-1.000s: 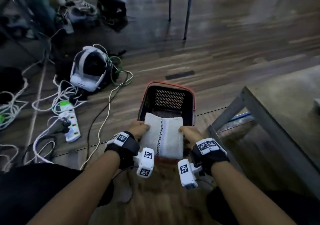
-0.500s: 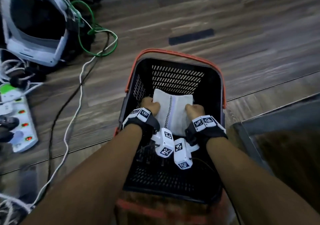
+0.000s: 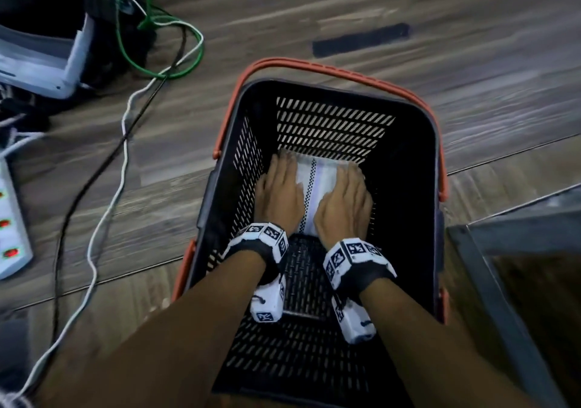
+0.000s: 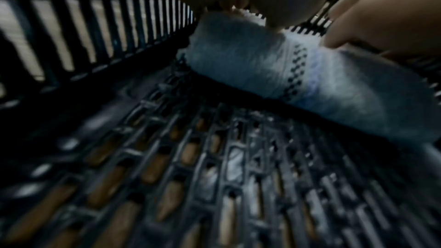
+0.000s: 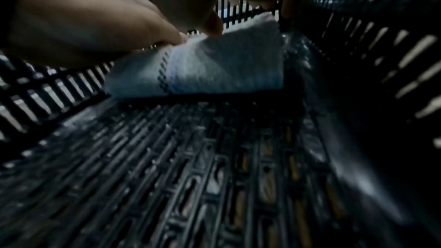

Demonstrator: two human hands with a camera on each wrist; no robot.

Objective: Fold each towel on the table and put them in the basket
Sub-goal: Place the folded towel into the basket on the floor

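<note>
A folded white towel [image 3: 316, 187] with a black chequered stripe lies on the floor of the black basket [image 3: 333, 124], close to its far wall. My left hand [image 3: 279, 187] rests flat on the towel's left part and my right hand [image 3: 345, 197] on its right part, fingers stretched forward. The left wrist view shows the towel [image 4: 262, 67] on the basket grid, with the right hand [image 4: 381, 16] touching its top. From the right wrist the towel [image 5: 214, 67] appears with the left hand [image 5: 83, 25] at its far edge. The basket holds nothing else that I can see.
The basket stands on a wooden floor and has orange handles [image 3: 330, 68]. White and black cables [image 3: 107, 219], a power strip [image 3: 12, 228] and a white headset [image 3: 41, 62] lie to the left. A grey metal table frame [image 3: 490, 282] stands at the right.
Both hands have gone down into the basket with the towel, from above its near rim to the floor at the far end. The side grip has become flat hands on top.
</note>
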